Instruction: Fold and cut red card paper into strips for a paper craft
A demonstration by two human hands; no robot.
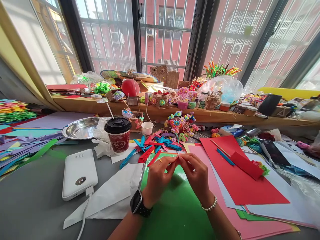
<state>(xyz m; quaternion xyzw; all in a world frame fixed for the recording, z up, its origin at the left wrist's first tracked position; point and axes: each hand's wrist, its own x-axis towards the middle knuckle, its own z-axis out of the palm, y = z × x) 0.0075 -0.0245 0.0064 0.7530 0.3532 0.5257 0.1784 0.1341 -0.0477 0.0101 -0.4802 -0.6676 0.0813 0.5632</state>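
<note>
My left hand (161, 176) and my right hand (196, 175) meet at the fingertips over a glossy green sheet (175, 213). Both are closed in a pinch on a small red paper piece (178, 158), of which only a sliver shows between the fingers. Just beyond my fingertips lies a loose heap of folded red paper strips (147, 154) and blue paper strips (172, 145). A watch is on my left wrist and a beaded bracelet on my right.
Left of my hands are a white power bank (80, 173) with a cable, white paper (110, 193) and a lidded cup (118, 135). To the right, red sheets (240, 173) overlap pink paper (220, 203). Paper flowers (181, 123) and a small paper cup (147, 128) stand behind.
</note>
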